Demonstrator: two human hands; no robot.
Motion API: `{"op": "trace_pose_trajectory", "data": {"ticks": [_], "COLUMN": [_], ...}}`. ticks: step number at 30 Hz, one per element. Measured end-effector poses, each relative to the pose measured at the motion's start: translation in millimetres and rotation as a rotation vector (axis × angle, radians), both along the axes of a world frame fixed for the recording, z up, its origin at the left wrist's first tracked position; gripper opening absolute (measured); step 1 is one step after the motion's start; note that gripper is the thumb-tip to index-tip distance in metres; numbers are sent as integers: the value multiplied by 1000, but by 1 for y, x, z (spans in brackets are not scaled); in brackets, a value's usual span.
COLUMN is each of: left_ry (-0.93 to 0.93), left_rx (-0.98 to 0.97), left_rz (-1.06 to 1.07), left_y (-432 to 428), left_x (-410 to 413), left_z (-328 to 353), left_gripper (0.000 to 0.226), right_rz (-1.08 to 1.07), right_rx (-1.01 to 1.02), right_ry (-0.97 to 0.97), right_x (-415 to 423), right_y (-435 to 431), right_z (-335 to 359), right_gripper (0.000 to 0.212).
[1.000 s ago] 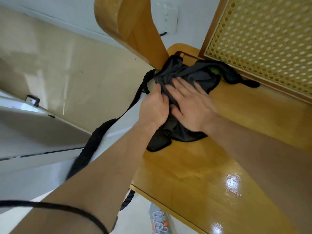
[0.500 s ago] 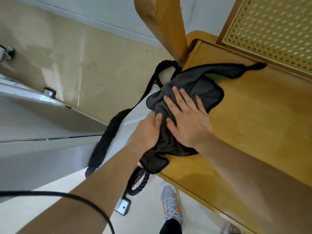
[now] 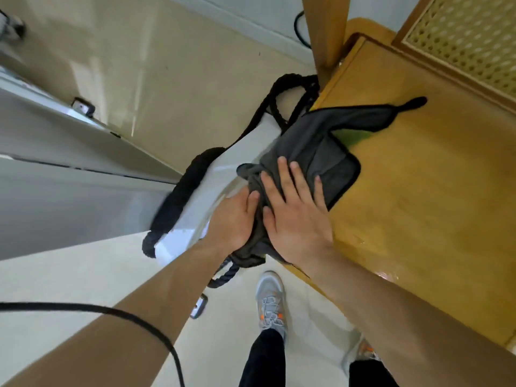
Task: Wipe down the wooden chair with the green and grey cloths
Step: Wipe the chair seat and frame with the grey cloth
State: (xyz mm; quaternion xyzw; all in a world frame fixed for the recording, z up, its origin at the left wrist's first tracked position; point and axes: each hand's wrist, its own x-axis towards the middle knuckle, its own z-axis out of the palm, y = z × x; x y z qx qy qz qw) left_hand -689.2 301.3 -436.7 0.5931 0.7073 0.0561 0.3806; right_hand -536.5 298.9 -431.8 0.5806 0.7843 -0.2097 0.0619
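Note:
A grey cloth [image 3: 315, 143] lies over the left front edge of the glossy wooden chair seat [image 3: 418, 196]. A patch of the green cloth [image 3: 353, 136] shows from under it. My right hand [image 3: 293, 213] lies flat on the grey cloth with fingers straight and spread. My left hand [image 3: 233, 219] sits at the seat's edge, its fingers curled round the cloth's hanging part. Part of the cloth droops below the seat edge.
The chair's armrest post [image 3: 325, 34] rises at the back left, and its woven cane back [image 3: 469, 37] fills the top right. A thick black rope [image 3: 181, 188] lies on the floor beside the seat. My grey shoes [image 3: 270, 303] stand below the seat's edge.
Both hands have dragged the cloths from the seat's back corner by the armrest post toward its front left edge. The grey cloth now spreads flatter, with more green showing.

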Motion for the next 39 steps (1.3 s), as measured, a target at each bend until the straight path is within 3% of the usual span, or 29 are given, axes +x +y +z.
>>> {"op": "trace_pose_trajectory", "data": {"ticks": [4, 10, 14, 17, 19, 21, 24, 27, 31, 35, 39], "left_ry": [45, -109, -99, -62, -74, -105, -237, -402, -647, -668, -838], "left_rx": [-49, -32, -66, -198, -248, -177, -10, 0, -101, -64, -123], "left_rz": [-55, -81, -105, -85, 15, 162, 548, 897, 1031, 1273, 1444], "left_y": [37, 133, 103, 47, 8, -23, -59, -91, -115, -76, -66], "left_x": [21, 75, 45, 0, -21, -21, 15, 68, 93, 68, 66], "left_z": [7, -2, 3, 13, 20, 22, 18, 17, 7, 4, 5], "left_gripper": [30, 43, 49, 53, 48, 38, 27, 33, 24, 21, 28], "right_rz": [86, -160, -187, -55, 88, 202, 266, 308, 370, 399, 397], "right_rx": [50, 32, 38, 26, 13, 10, 8, 45, 49, 71, 41], "right_ry": [-14, -69, -90, -47, 26, 62, 57, 23, 22, 20, 32], "right_x": [24, 60, 38, 8, -12, -27, -21, 10, 43, 16, -7], "right_y": [37, 122, 101, 59, 29, 6, -14, -38, -68, -47, -33], "right_z": [-3, 0, 2, 5, 6, 4, 2, 4, 3, -4, -6], "right_gripper": [60, 63, 65, 62, 57, 57, 58, 58, 55, 57, 62]}}
